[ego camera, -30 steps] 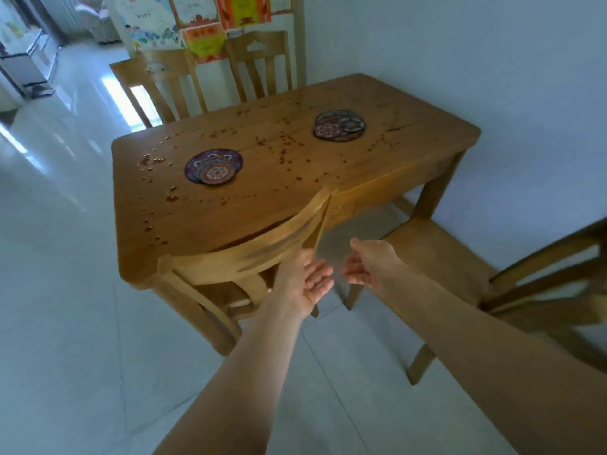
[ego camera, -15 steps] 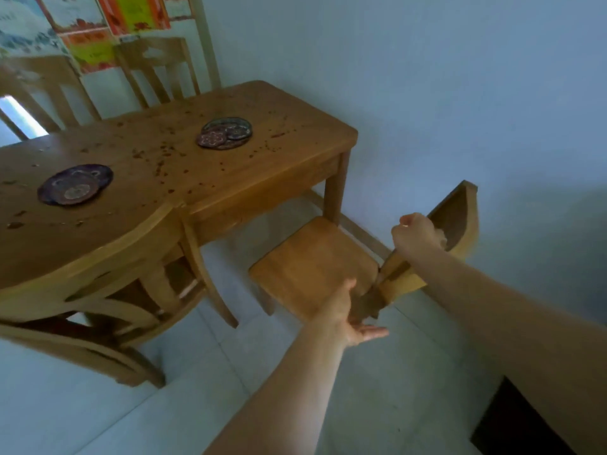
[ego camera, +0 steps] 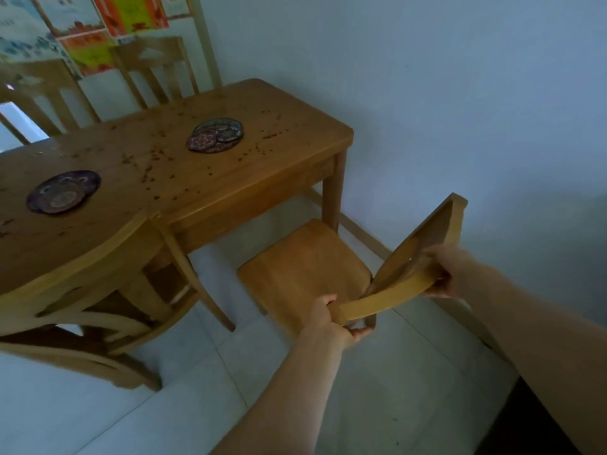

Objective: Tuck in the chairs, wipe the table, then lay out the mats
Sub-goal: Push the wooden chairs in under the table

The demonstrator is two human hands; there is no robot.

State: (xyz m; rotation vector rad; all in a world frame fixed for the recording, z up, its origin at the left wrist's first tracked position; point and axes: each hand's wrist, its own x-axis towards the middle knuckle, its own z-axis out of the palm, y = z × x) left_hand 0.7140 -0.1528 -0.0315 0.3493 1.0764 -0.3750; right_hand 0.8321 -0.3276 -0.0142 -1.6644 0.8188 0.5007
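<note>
With both grips clamped on the top rail, left hand [ego camera: 331, 318] and right hand [ego camera: 455, 272], push the chair [ego camera: 305, 267], standing just off the desk's [ego camera: 262, 165] near right corner, straight in, clear of the leg.

A single head-worn wide-angle camera is looking forward and steeply down from standing height, and it is facing the right-hand end of the wooden table [ego camera: 203, 178] and the pale wall [ego camera: 460, 110] behind it. The view is sitting close over the pulled-out chair [ego camera: 305, 274], with both forearms entering from the bottom edge and the floor [ego camera: 98, 405] filling the lower frame. Straight edges are bowing toward the frame borders, and no second view is sharing the scene.
</note>
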